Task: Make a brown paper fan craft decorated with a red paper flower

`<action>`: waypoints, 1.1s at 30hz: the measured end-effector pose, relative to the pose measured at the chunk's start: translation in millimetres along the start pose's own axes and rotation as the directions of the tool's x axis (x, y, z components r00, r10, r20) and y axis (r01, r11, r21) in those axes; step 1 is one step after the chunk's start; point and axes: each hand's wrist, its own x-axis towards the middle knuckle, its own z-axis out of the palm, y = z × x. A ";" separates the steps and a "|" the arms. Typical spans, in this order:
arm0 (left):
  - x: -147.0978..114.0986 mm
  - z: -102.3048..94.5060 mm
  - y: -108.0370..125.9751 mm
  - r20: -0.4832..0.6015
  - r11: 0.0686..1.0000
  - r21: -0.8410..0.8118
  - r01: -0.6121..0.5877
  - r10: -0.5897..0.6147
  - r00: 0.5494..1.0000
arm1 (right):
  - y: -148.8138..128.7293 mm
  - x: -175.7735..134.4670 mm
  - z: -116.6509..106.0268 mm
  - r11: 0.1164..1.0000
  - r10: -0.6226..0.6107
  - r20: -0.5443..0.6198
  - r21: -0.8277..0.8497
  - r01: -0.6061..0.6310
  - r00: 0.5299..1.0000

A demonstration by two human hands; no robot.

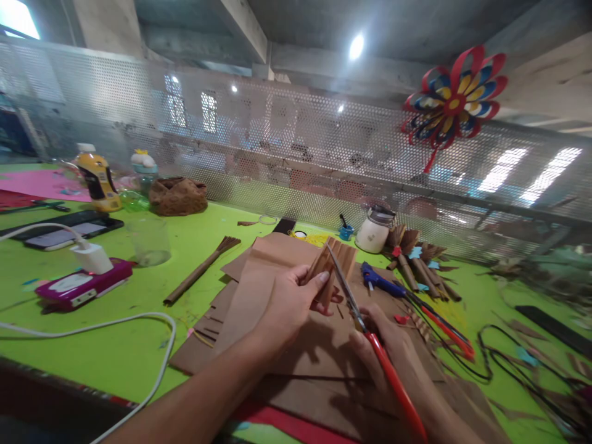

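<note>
My left hand [303, 296] pinches a pleated strip of brown kraft paper [345, 259] between thumb and fingers. Red-handled scissors [393, 379] are gripped in my right hand [383, 339], their blades lying along the pleated paper and pointing up and away. Whether the blades are cutting into it, I cannot tell. Beneath both hands lie several large sheets of brown paper [247, 320], creased and overlapping. To the left rests a rolled brown-paper stick [198, 271] with a frayed end.
At right lie a blue glue gun [386, 280], red-handled pliers [448, 333], black cable [485, 364] and finished paper bundles [416, 265]. A lidded jar [374, 231] stands behind. At left are a purple power strip [83, 287], a clear cup [150, 243], phones [65, 231] and a yellow bottle [98, 182].
</note>
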 end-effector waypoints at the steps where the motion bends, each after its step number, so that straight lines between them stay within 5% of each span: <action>1: -0.1 -0.1 0.0 -0.010 1.000 0.007 -0.007 0.007 1.000 | -0.7 -0.1 -0.1 1.000 0.009 0.005 0.021 -0.009 1.000; 33: -3.4 -0.1 2.2 0.064 1.000 0.001 0.007 -0.007 0.998 | -4.5 -0.3 1.7 0.998 0.053 -0.065 0.044 -0.050 0.996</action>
